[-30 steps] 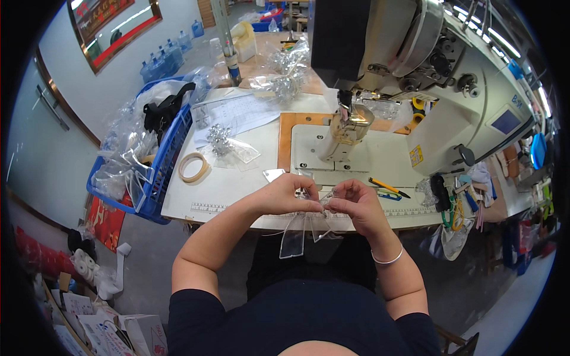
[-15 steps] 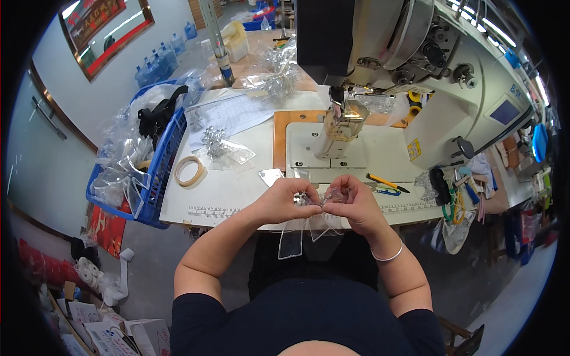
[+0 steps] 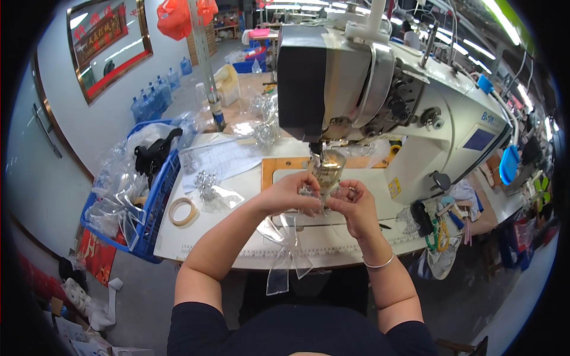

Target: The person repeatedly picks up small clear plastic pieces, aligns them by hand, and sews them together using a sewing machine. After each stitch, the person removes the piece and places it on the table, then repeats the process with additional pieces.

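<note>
My left hand [image 3: 292, 194] pinches a bunch of clear plastic [image 3: 310, 193] in front of the sewing machine's post. From below that hand, clear plastic strips [image 3: 279, 276] fan out and hang over the table's front edge. Close beside it, my right hand [image 3: 358, 207] has its fingers closed on another bit of the clear plastic; its exact shape is hard to make out. Both hands are raised over the table, just short of the metal post [image 3: 325, 169] under the needle area of the sewing machine [image 3: 356, 83].
Left of my arm lie a tape roll [image 3: 183, 212], a paper sheet [image 3: 211, 163] and a silvery clear plastic bundle [image 3: 206, 185]. A blue basket [image 3: 155, 216] of plastic stands at the left edge. Scissors and tools [image 3: 440, 228] are at the right; a ruler strip [image 3: 237, 255] runs along the front.
My hands have moved up and away from the table's front edge to the machine's post, still holding the clear plastic. The view has tilted up, showing more of the machine and room.
</note>
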The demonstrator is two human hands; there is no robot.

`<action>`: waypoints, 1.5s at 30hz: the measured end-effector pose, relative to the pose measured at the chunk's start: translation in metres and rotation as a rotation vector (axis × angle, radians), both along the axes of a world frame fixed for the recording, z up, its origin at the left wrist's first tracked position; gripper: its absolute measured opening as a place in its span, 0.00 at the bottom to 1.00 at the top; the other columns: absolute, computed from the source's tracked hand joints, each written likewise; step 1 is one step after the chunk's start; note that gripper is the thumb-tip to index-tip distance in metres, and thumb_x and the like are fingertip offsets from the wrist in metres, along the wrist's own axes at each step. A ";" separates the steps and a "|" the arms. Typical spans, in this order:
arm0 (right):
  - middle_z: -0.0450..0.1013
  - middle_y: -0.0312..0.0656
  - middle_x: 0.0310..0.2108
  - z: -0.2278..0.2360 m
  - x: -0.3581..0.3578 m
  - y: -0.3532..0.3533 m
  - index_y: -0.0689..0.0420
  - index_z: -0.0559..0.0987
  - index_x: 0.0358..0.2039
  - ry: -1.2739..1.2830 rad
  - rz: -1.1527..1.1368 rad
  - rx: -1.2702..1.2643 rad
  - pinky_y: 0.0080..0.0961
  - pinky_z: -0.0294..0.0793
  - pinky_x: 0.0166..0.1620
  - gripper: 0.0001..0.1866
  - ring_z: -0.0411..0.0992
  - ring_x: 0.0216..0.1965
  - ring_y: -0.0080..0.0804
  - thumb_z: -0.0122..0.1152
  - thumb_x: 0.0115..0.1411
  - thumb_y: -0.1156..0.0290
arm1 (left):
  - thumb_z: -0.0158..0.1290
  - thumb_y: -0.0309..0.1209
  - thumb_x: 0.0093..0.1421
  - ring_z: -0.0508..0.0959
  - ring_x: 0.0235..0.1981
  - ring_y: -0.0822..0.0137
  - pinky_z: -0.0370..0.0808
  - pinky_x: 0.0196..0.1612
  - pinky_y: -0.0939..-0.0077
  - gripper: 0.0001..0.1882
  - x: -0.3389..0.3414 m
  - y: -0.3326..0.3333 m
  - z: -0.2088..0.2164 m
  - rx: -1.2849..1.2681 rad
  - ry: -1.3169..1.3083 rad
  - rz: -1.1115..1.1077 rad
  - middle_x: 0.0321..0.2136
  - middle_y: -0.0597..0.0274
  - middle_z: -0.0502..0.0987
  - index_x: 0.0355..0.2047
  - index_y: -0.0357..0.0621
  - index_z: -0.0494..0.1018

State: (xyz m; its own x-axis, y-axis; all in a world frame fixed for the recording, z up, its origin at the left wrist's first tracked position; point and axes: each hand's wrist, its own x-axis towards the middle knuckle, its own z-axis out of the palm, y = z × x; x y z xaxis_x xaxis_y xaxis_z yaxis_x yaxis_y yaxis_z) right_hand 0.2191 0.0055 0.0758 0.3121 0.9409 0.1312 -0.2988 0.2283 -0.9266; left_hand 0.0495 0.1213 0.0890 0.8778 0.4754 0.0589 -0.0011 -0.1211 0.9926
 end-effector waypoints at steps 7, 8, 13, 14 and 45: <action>0.72 0.40 0.27 0.032 0.003 0.031 0.61 0.68 0.36 0.009 -0.107 -0.058 0.18 0.75 0.30 0.16 0.72 0.25 0.24 0.62 0.49 0.84 | 0.59 0.27 0.50 0.76 0.23 0.70 0.79 0.35 0.69 0.16 0.018 0.035 0.047 -0.372 0.144 0.027 0.21 0.61 0.73 0.37 0.34 0.68; 0.72 0.39 0.26 0.036 0.002 0.031 0.62 0.68 0.34 -0.056 -0.114 -0.044 0.17 0.73 0.28 0.13 0.71 0.23 0.22 0.62 0.49 0.83 | 0.59 0.27 0.50 0.76 0.23 0.70 0.79 0.35 0.68 0.16 0.018 0.038 0.047 -0.379 0.166 0.015 0.21 0.60 0.73 0.38 0.34 0.68; 0.71 0.38 0.24 0.049 0.005 0.046 0.65 0.70 0.33 -0.378 -0.236 -0.073 0.16 0.70 0.27 0.12 0.69 0.22 0.20 0.62 0.48 0.79 | 0.56 0.28 0.54 0.78 0.32 0.65 0.76 0.41 0.67 0.13 0.017 0.046 0.061 -0.349 0.236 0.022 0.31 0.58 0.76 0.39 0.36 0.71; 0.71 0.38 0.24 0.044 0.006 0.052 0.65 0.71 0.32 -0.448 -0.276 -0.059 0.16 0.70 0.27 0.13 0.69 0.22 0.20 0.64 0.47 0.77 | 0.56 0.28 0.55 0.77 0.33 0.65 0.76 0.42 0.68 0.13 0.017 0.050 0.060 -0.343 0.252 0.029 0.32 0.58 0.76 0.40 0.36 0.72; 0.74 0.43 0.23 0.034 0.022 0.082 0.70 0.77 0.24 -0.005 -0.085 -0.081 0.21 0.70 0.29 0.06 0.71 0.24 0.26 0.59 0.45 0.79 | 0.57 0.28 0.55 0.79 0.33 0.66 0.77 0.42 0.77 0.11 0.015 0.044 0.085 -0.081 0.381 0.114 0.30 0.54 0.79 0.36 0.33 0.75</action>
State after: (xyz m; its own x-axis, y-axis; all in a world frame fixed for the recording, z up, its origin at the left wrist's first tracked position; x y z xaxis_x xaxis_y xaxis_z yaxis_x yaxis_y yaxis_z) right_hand 0.2414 0.0875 0.1102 0.3906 0.9188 0.0571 -0.2770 0.1764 -0.9446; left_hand 0.0646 0.1651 0.1740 0.7709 0.5608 -0.3019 0.3776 -0.0208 0.9257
